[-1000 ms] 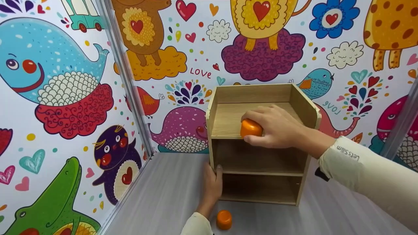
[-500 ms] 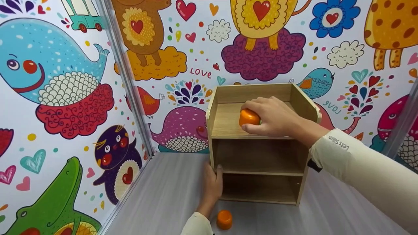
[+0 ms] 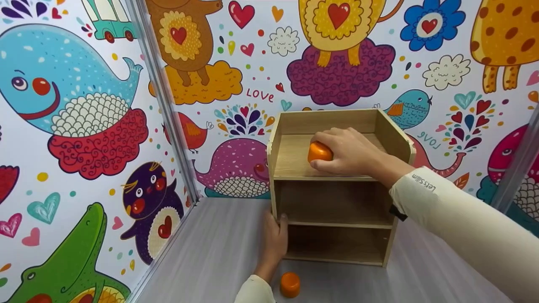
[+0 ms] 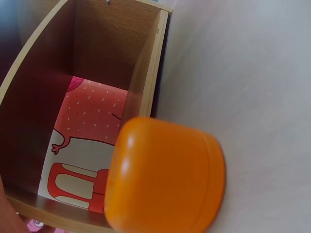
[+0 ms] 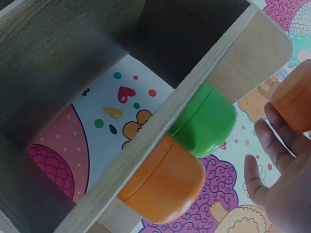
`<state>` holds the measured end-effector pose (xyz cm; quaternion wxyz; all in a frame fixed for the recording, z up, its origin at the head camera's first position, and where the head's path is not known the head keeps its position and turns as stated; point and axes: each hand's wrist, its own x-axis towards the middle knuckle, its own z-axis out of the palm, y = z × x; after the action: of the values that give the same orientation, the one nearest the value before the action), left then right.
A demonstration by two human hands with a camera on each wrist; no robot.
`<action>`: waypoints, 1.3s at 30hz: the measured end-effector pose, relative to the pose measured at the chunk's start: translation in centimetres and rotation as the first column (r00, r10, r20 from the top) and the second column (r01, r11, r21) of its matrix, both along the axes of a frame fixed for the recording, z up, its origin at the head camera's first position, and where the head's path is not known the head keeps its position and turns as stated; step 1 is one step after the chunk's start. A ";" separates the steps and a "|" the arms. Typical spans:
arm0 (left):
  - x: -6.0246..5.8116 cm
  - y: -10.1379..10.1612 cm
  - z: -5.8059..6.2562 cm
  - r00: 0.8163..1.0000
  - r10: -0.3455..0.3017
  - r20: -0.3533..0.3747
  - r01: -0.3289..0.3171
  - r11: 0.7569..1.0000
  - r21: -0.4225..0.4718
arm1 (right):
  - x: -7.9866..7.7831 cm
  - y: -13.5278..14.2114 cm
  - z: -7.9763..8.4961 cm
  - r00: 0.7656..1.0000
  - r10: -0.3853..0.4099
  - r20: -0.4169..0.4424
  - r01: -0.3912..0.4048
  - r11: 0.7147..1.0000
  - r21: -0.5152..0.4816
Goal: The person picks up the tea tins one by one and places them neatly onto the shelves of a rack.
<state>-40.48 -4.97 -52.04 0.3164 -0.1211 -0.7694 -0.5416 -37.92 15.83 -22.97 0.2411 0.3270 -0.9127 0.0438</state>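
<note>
My right hand (image 3: pixel 349 151) holds a small rounded orange cup (image 3: pixel 318 152) over the top board of a wooden shelf (image 3: pixel 332 221). In the right wrist view, this held orange cup (image 5: pixel 294 99) is at the right edge, against my fingers (image 5: pixel 279 126). A green cup (image 5: pixel 209 121) and another orange cup (image 5: pixel 167 182) sit side by side on the top board; my hand covers them in the head view. My left hand (image 3: pixel 274 242) grips the shelf's left side panel, thumb at the front edge. Near it, one more orange cup (image 3: pixel 290 284) stands on the table.
The shelf has two open compartments below its top board, with raised walls around the sides and back of that board. A cartoon-printed wall (image 3: pixel 236 50) rises behind it, and another printed wall (image 3: pixel 80 126) stands at left. The grey table (image 3: pixel 210 248) extends around the shelf.
My right hand has moved up and slightly left with the orange cup, farther back over the top board. My left hand and the cup on the table stay in place.
</note>
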 end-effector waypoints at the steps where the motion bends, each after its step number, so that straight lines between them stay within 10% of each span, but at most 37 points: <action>1: 0.0 0.0 0.0 1.000 -0.002 0.000 0.002 1.000 -0.001 | -0.2 0.1 -0.1 1.000 -0.005 0.005 0.005 1.000 -0.001; 39: 0.3 0.2 0.3 0.998 0.045 0.032 -0.045 0.999 0.000 | -3.6 0.3 -1.7 0.987 -0.100 0.127 0.095 0.995 0.044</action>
<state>-40.17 -4.80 -51.77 0.3162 -0.0946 -0.7767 -0.5366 -41.51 16.09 -24.72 0.1770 0.2831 -0.9419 0.0357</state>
